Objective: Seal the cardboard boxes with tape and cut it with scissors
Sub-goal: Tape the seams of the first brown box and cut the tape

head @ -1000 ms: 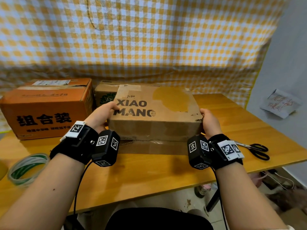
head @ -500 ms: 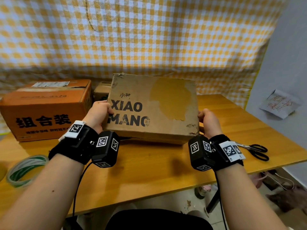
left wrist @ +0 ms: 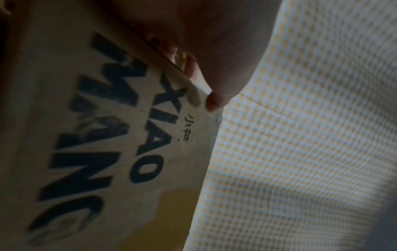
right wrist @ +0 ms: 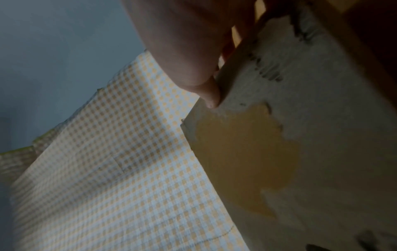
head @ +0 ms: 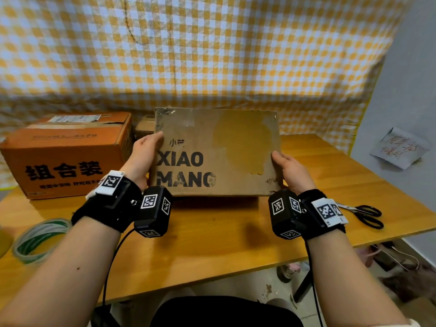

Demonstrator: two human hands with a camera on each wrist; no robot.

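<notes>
On the table (head: 212, 244), each hand's grip clasps one side of the upright box (head: 217, 152): left hand (head: 145, 156), right hand (head: 290, 171); scissors (head: 363, 214) just right.

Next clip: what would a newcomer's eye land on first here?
The brown XIAO MANG box, tipped up at the table's middle so its printed face meets the camera, gripped at its side edges by the left hand and right hand. Next, the orange box at the left, with the tape roll near the front left edge and black scissors at the right.
</notes>
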